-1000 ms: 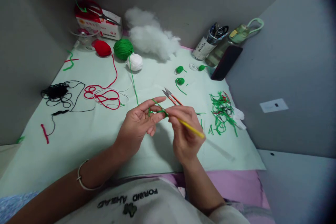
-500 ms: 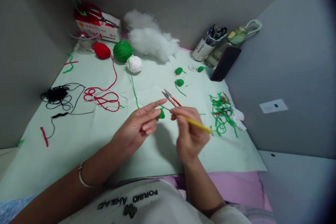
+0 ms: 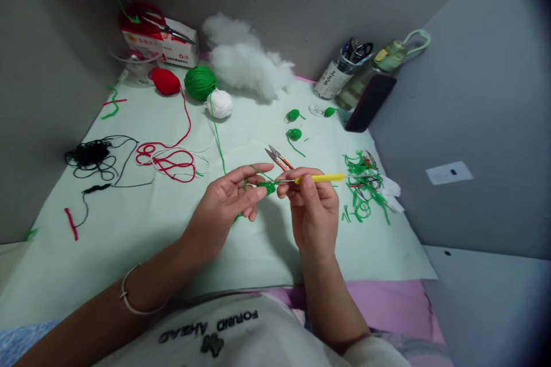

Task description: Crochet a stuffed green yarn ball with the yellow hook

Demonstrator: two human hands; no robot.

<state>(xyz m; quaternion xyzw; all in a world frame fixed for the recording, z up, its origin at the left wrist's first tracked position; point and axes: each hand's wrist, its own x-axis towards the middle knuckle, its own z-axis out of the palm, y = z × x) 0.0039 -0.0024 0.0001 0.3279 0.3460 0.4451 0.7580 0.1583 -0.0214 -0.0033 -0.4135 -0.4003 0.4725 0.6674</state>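
Note:
My left hand [image 3: 224, 203] pinches a small green crochet piece [image 3: 269, 187] between thumb and fingers, with green yarn looped over the index finger. That strand runs back to a green yarn ball [image 3: 201, 82] at the far side. My right hand [image 3: 312, 206] grips a yellow-handled crochet hook [image 3: 321, 178], held level, its metal tip in the green piece. Both hands hover over a pale green mat [image 3: 129, 223].
Orange-handled snips [image 3: 279, 158] lie just beyond my hands. Red [image 3: 166, 81] and white [image 3: 220, 103] yarn balls, white stuffing [image 3: 247, 63], loose red and black yarn [image 3: 92, 152], green scraps [image 3: 364, 186], small green pieces [image 3: 294, 134], a tool cup [image 3: 340, 74], a bottle [image 3: 379, 66] and a phone [image 3: 370, 102] ring the mat.
The hook has swung from pointing down-right to lying level, its tip now in the green piece. My left fingers have closed in on the piece.

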